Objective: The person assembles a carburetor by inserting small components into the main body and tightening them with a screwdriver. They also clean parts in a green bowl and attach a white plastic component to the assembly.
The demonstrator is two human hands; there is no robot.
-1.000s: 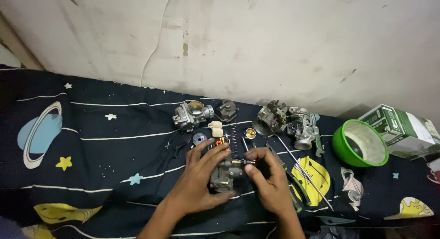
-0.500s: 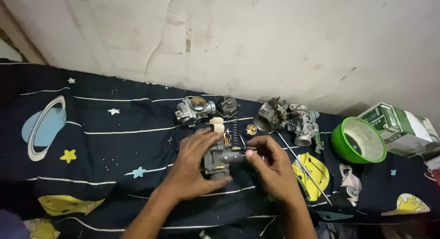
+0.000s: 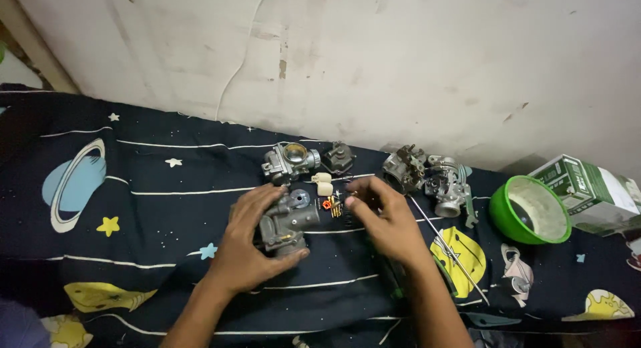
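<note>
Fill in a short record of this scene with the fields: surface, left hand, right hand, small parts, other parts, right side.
surface: dark space-print cloth against a pale wall
left hand: left hand grips a grey carburettor
right hand: right hand over the small parts, fingertips pinched; what they hold is too small to tell
small parts: spring, orange bit and cream float between the hands
other parts: second carburettor and metal assemblies near the wall
right side: green bowl, box
</note>
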